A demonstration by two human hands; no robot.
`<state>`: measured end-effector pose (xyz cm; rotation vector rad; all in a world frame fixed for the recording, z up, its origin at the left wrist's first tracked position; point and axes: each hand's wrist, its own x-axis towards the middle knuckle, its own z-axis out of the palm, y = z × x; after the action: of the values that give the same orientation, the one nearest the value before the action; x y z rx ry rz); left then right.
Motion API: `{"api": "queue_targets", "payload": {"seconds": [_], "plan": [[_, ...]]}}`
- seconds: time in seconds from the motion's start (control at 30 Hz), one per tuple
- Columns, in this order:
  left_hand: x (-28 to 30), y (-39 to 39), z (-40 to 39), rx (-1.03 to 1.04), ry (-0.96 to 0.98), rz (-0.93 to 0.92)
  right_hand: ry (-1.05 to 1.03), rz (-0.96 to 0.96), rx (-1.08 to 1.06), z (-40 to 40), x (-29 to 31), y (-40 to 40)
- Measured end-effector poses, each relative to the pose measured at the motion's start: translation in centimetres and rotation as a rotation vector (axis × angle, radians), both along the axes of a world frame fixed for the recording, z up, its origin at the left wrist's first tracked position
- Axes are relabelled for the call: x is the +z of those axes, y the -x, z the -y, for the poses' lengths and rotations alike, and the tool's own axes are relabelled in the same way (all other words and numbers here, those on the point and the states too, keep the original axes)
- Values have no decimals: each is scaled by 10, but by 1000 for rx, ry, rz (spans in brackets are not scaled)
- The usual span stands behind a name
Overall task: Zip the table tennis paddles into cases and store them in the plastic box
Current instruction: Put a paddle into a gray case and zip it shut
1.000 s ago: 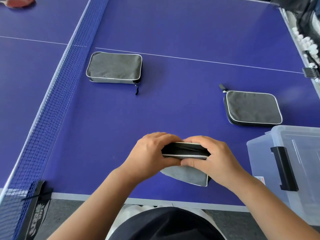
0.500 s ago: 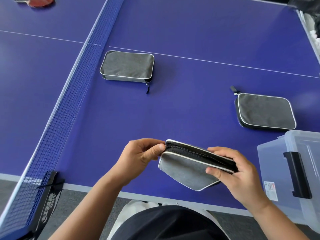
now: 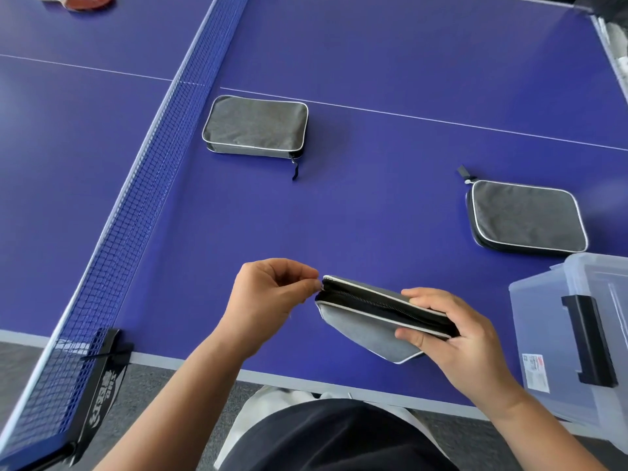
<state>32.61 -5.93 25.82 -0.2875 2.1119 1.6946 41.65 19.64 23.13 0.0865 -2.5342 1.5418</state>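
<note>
Fingertips of the left hand [image 3: 268, 297] pinch at the zipper end of a grey paddle case [image 3: 370, 321], while the right hand [image 3: 452, 334] grips its other end, thumb below and fingers over the top, holding it edge-up over the blue table [image 3: 373, 215]. Two more grey cases lie flat farther off, one near the net [image 3: 256, 127], one [image 3: 526, 215] just beside the clear plastic box [image 3: 543, 334] at right.

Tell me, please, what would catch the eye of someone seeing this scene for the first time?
First, the grey case held on edge above the near edge of the blue table: the right hand grips one end, the left hand pinches at the other, by the zipper. Two more grey cases lie flat, one by the net, one beside the clear plastic box at right.
</note>
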Motion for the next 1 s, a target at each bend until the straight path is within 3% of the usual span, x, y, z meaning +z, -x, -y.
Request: {"api": "queue_targets", "payload": {"seconds": [0.17, 0.4, 0.6, 0.8, 1.0], "plan": [[18, -2, -3, 63, 40, -80, -113, -79, 57, 6, 3, 11], [36, -22, -38, -14, 15, -88, -206, 75, 159, 32, 9, 33], [33, -21, -30, 186, -35, -14, -213, 115, 144, 58, 17, 52], [33, -22, -25, 175, 15, -60, -234, 123, 145, 82, 8, 60], [35, -11, -10, 138, 13, -76, -169, -89, 172, 93, -4, 66]]}}
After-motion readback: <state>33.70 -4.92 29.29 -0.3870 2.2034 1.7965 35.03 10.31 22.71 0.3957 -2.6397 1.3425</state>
